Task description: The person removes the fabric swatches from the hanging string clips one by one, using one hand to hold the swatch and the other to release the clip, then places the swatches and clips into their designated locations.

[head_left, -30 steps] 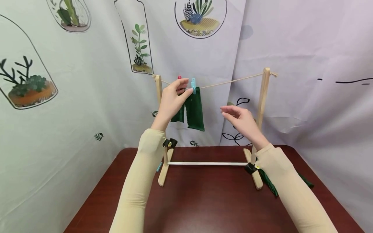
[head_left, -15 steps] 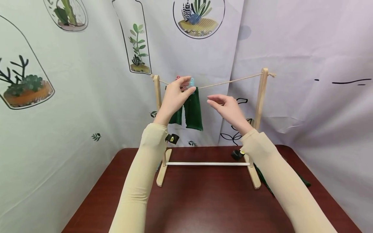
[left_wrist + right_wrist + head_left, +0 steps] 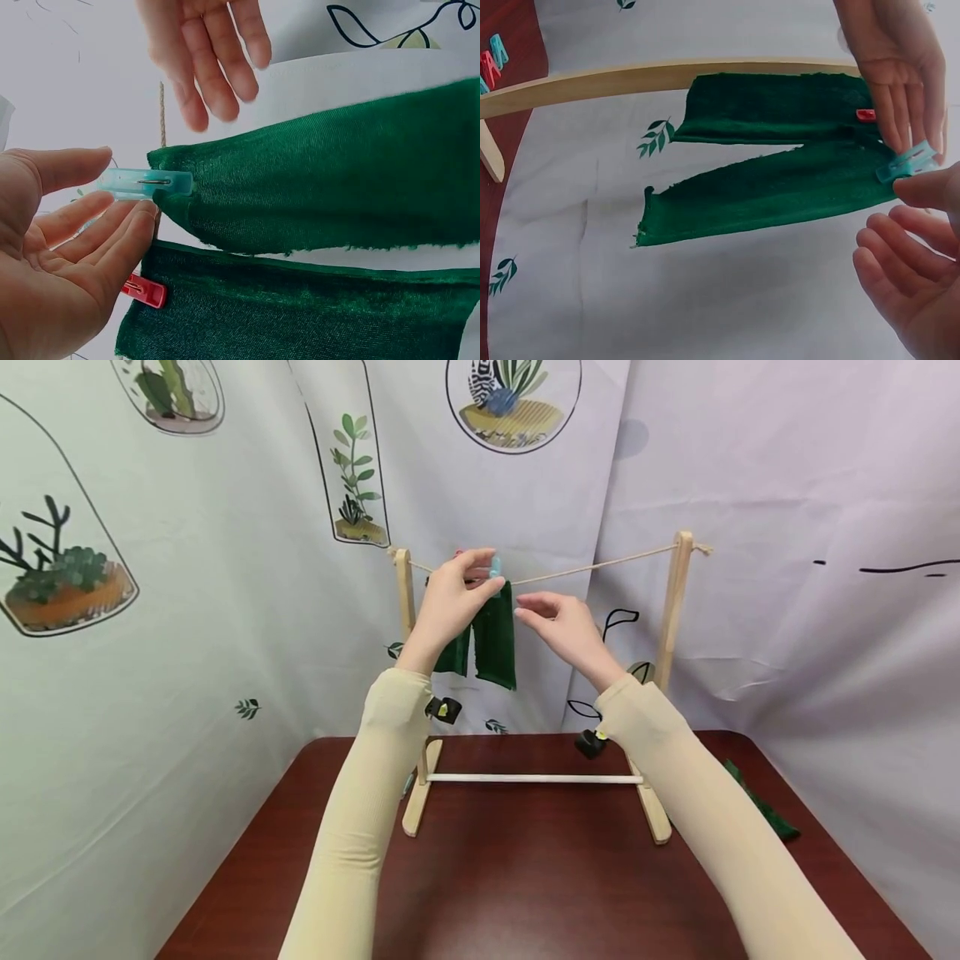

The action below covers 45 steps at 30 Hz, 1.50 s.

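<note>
Two hanging strips of green cloth (image 3: 495, 639) are on a thin line; whether they join at the top I cannot tell. A light-blue clothespin (image 3: 150, 181) clips the nearer strip, a red clothespin (image 3: 146, 291) the other. My left hand (image 3: 453, 597) is at the blue clothespin, thumb and loosely bent fingers on either side of its handle end without a visible pinch. Just right of the cloth is my right hand (image 3: 558, 622), its fingers extended toward the top corner and holding nothing. In the right wrist view its thumb tip appears close to the blue clothespin (image 3: 907, 161).
A wooden frame with two posts (image 3: 672, 610) carries the line (image 3: 600, 565), and a white rod (image 3: 532, 778) joins its feet. On the dark red table (image 3: 487, 877) lies more green cloth (image 3: 772, 810) at the right. Several loose clothespins (image 3: 499, 49) lie by the left foot.
My right hand has moved left and up to the edge of the hanging cloth. The left hand has shifted only slightly, staying by the blue clothespin.
</note>
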Motion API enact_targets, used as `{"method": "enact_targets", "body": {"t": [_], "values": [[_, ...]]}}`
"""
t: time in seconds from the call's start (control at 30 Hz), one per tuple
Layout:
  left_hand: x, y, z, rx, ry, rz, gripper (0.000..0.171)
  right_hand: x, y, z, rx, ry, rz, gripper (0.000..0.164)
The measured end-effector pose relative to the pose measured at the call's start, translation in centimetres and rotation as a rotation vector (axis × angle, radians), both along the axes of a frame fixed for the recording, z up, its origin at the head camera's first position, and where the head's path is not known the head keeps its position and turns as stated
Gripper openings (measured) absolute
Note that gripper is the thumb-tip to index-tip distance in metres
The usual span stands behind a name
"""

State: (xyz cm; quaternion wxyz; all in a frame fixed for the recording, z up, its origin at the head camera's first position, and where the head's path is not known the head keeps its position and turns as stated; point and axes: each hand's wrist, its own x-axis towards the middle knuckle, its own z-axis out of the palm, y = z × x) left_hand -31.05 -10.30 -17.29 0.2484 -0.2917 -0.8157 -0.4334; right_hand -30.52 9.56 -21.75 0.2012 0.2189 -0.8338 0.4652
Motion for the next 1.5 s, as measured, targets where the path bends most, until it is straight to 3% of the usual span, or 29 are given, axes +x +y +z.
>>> {"method": "enact_targets", "body": {"t": [0.27, 0.43, 0.7, 1.17, 1.5], "values": [[0.2, 0.3, 0.4, -0.012, 0.015, -0.003, 0.042, -1.3, -0.6, 0.4, -0.040, -0.003, -0.048, 0.037], [0.5, 0.2, 0.4, -0.007, 0.026, -0.001, 0.040, -1.6, -0.8, 0.5, -0.068, -0.014, -0.036, 0.036], [0.8, 0.3, -0.4, 0.009, 0.014, -0.008, 0.038, -1.3, -1.2, 0.1, -0.062, -0.012, -0.021, 0.034], [1.0, 0.0, -0.7, 0.028, 0.075, 0.016, 0.030, -0.5, -2.2, 0.5, -0.086, 0.007, -0.031, 0.029], [1.5, 0.5, -0.4, 0.037, 0.167, 0.044, 0.021, -0.3, -2.3, 0.8, -0.124, 0.011, -0.004, 0.028]]}}
